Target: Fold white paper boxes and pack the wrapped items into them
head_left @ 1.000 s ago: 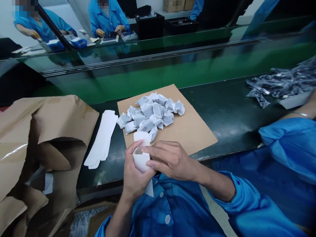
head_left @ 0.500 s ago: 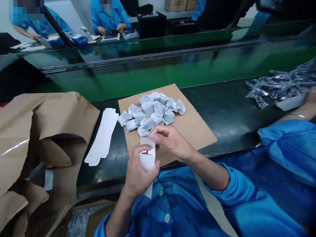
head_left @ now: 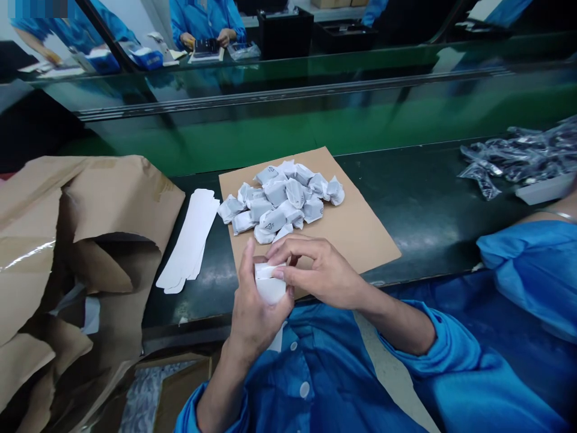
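Two hands [head_left: 288,282] hold white carton [head_left: 270,290] over kraft sheet edge [head_left: 360,240]

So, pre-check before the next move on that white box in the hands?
1. Box held: ok. The left hand grips the white card box, and the right hand has its fingers on the top.
2. Box closed: cannot tell, the right hand covers the top.
3. Box contents: cannot tell, hidden.
4. Paper-wrapped pieces: ok, piled on the kraft cardboard sheet, right by the hands.
5. Flat white card blanks: ok, stacked on the dark green conveyor belt, left of the sheet.
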A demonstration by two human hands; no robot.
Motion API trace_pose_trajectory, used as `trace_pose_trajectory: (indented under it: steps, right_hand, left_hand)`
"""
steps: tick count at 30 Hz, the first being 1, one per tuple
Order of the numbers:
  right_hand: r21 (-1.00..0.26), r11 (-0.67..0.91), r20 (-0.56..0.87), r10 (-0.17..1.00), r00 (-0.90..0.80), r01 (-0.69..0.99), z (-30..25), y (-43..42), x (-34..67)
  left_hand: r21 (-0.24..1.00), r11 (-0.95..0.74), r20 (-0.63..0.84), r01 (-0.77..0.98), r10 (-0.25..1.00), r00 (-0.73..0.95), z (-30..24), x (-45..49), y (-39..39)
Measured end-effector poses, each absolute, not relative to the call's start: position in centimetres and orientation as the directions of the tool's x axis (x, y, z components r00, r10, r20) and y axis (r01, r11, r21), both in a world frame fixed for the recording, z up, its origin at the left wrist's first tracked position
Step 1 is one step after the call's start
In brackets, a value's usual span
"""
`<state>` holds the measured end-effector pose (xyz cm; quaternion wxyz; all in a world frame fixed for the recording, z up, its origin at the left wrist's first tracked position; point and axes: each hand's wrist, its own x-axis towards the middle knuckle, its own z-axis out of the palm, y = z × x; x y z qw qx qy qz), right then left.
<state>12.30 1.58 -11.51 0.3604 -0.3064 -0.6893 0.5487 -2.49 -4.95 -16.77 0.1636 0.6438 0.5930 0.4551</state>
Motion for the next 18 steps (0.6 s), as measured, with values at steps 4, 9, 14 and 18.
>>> trace_pose_trajectory:
  steps: [4,9,14,18]
  right_hand:
    - [-0.921,0.389,0.324,0.755,-0.570,-0.008,-12.0,0.9,12.4]
    - [-0.869,0.493,0.468,0.786,-0.404,-0.047,-14.0,-0.5,11.3]
    - [-0.878,0.475,0.465,0.826,-0.320,-0.048,-15.5,-1.3,10.9]
    - [-0.936,0.348,0.340,0.842,-0.418,-0.059,-15.4,-1.0,11.8]
  left_hand:
    - [0.714,-0.190,0.353,0.674,0.929,-0.112,-16.0,-3.0,-5.3]
    - [0.674,-0.256,0.364,0.693,0.931,-0.011,-15.7,-3.1,-5.1]
    - [0.719,-0.211,0.335,0.662,0.940,-0.064,-16.4,-2.7,-5.3]
    - [0.727,-0.192,0.329,0.659,0.940,-0.088,-16.8,-2.8,-5.2]
